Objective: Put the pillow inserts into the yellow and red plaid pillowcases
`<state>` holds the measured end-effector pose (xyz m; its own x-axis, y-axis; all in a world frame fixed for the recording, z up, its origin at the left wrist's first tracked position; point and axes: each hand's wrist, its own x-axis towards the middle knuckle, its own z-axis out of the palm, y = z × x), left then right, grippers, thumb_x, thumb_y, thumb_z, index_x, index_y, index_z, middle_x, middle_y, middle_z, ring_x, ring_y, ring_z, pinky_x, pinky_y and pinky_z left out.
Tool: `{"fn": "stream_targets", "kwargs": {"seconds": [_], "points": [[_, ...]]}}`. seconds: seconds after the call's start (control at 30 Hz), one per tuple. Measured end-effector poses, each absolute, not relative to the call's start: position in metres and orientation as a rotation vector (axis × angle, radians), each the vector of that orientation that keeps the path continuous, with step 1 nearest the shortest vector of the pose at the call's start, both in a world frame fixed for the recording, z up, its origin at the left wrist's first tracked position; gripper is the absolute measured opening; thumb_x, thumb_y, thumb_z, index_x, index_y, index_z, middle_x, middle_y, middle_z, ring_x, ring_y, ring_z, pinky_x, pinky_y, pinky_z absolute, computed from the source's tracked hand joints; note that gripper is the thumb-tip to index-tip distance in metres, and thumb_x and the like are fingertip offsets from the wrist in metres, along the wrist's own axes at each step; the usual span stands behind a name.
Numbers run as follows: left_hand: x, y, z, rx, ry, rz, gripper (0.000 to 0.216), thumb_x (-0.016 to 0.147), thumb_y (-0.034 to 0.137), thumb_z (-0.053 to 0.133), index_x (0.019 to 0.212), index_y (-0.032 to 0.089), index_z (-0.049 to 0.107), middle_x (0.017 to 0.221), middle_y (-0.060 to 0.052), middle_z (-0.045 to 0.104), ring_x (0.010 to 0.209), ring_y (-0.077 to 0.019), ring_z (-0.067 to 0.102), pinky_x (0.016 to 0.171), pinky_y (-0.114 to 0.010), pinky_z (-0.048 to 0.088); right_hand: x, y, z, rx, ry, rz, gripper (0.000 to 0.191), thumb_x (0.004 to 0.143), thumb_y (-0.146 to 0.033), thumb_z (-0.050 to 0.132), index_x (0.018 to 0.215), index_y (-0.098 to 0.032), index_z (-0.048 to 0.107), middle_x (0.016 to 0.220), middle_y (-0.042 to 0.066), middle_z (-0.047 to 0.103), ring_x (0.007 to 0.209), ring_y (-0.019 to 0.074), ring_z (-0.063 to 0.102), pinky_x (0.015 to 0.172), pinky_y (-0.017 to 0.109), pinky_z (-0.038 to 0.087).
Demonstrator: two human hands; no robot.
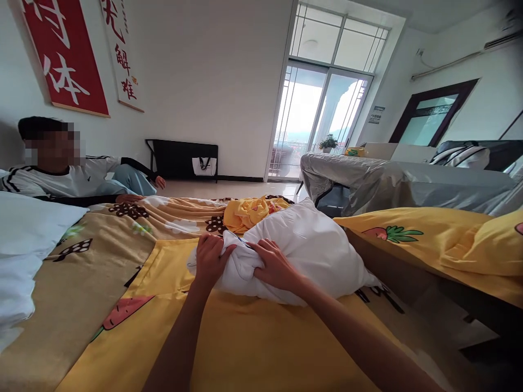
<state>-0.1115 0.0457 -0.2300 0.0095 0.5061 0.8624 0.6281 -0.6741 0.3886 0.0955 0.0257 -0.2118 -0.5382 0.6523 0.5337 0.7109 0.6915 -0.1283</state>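
In the middle of the head view a plump white pillow [314, 250] lies on a spread yellow cloth [261, 337] printed with a carrot. My left hand [212, 258] is closed on the bunched left end of the pillow, thumb pressed over the white fabric. A little to the right, my right hand [273, 264] pinches the same gathered white fabric. A small dark mark shows between the two hands. What lies under my fingers is hidden. Just beyond the pillow sits a crumpled yellow cloth [245, 214].
A brown patterned blanket [93, 267] covers the bed, with another white pillow [36, 228] at left. A person [93, 174] sits beyond it. More yellow bedding [461, 234] lies at right, before a plastic-covered table [376, 174]. A black folded piece [183, 160] leans by the wall.
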Motion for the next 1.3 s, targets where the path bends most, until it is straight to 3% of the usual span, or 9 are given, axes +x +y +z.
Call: {"fn": "stream_targets", "kwargs": {"seconds": [0.27,0.37,0.47,0.6,0.73,0.9,1.03,1.13,1.3], "points": [[-0.117,0.048,-0.229,-2.167,-1.455,-2.006,0.032,0.09,0.044,0.044,0.082,0.02,0.064,0.101,-0.007,0.068,0.099,-0.0225,0.057,0.093,-0.033,0.04,0.092,-0.014,-0.233,-0.908,-2.335,-0.491,0.065,0.086,-0.042,0.058,0.141,-0.015,0.038,0.142,0.02,0.043,0.13,0.0325,0.038,0.104,0.049,0.026],[-0.116,0.047,-0.226,-2.271,-1.563,-2.037,0.033,0.086,0.047,0.049,0.074,0.019,0.061,0.08,-0.003,0.065,0.08,-0.0198,0.057,0.076,-0.029,0.043,0.082,-0.019,-0.242,-0.894,-2.357,-0.514,0.072,0.084,-0.043,0.061,0.143,-0.014,0.034,0.135,0.019,0.052,0.123,0.0312,0.045,0.101,0.047,0.027],[-0.119,0.044,-0.222,-2.422,-1.625,-2.027,0.036,0.08,0.049,0.057,0.063,0.019,0.05,0.059,0.003,0.049,0.062,-0.014,0.046,0.062,-0.025,0.037,0.073,-0.009,-0.243,-1.002,-2.347,-0.473,0.05,0.082,-0.023,0.06,0.13,-0.014,0.048,0.117,0.014,0.063,0.106,0.0266,0.054,0.09,0.04,0.035],[-0.131,0.044,-0.217,-2.693,-1.598,-2.05,0.031,0.077,0.048,0.059,0.078,0.017,0.053,0.07,0.002,0.053,0.067,-0.0138,0.047,0.062,-0.023,0.038,0.071,0.003,-0.236,-0.787,-2.488,-0.503,0.011,0.084,-0.012,0.054,0.089,-0.02,0.06,0.084,0.003,0.065,0.08,0.0179,0.054,0.077,0.032,0.037],[-0.149,0.046,-0.218,-2.814,-1.59,-2.154,0.028,0.075,0.043,0.059,0.084,0.017,0.051,0.078,0.001,0.054,0.073,-0.0148,0.049,0.065,-0.024,0.041,0.072,-0.002,-0.235,-0.447,-2.655,-0.545,0.007,0.088,-0.017,0.053,0.091,-0.021,0.059,0.081,0.001,0.062,0.078,0.0157,0.051,0.079,0.031,0.038],[-0.158,0.044,-0.219,-2.996,-1.565,-1.994,0.027,0.072,0.039,0.067,0.076,0.017,0.052,0.074,0.002,0.05,0.074,-0.0142,0.046,0.068,-0.023,0.038,0.075,0.01,-0.229,-0.619,-2.433,-0.4,0.027,0.079,-0.015,0.058,0.105,-0.022,0.061,0.116,0.009,0.06,0.103,0.0212,0.053,0.091,0.037,0.038],[-0.153,0.04,-0.218,-3.059,-1.526,-1.81,0.03,0.073,0.042,0.067,0.069,0.017,0.05,0.07,0.004,0.045,0.068,-0.0116,0.04,0.062,-0.021,0.033,0.073,0.029,-0.214,-0.769,-2.415,-0.28,0.037,0.069,-0.013,0.061,0.105,-0.023,0.062,0.149,0.012,0.035,0.134,0.0303,0.034,0.104,0.048,0.027],[-0.15,0.038,-0.218,-3.034,-1.557,-1.842,0.033,0.074,0.044,0.066,0.068,0.017,0.047,0.068,0.004,0.04,0.066,-0.0109,0.037,0.059,-0.021,0.03,0.07,0.042,-0.207,-0.851,-2.384,-0.1,0.054,0.065,-0.014,0.061,0.119,-0.02,0.053,0.152,0.015,0.031,0.137,0.0302,0.032,0.107,0.049,0.022],[-0.144,0.035,-0.216,-3.027,-1.511,-1.723,0.04,0.075,0.044,0.064,0.061,0.018,0.037,0.064,0.005,0.031,0.062,-0.0091,0.031,0.056,-0.021,0.025,0.071,0.064,-0.207,-0.854,-2.351,0.15,0.089,0.066,-0.023,0.062,0.146,-0.02,0.023,0.139,0.015,0.051,0.125,0.0286,0.049,0.108,0.046,0.018]]}}
